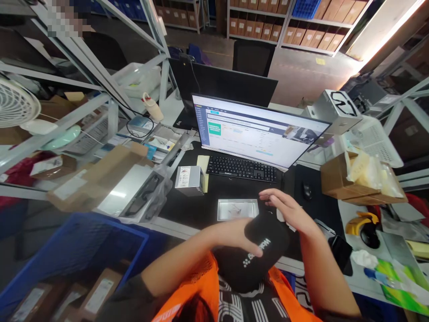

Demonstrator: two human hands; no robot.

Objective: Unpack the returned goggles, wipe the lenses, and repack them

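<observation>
Here, the left hand (236, 235) has its fingers clamped on a black case (241, 273) with white lettering, thumb lying across its upper face; the far fingers are hidden. Case sits tilted close against the wearer's front, at the near edge of the table (187, 212). Right hand (286, 210) hangs just beyond the case, fingers stretched out and close together, no grip visible; cannot tell whether it touches the case. Ahead, a shallow open box (219, 211); farther left, a grey-and-white carton (189, 181) near the keyboard (241, 169). Mouse (306, 190) to the right.
</observation>
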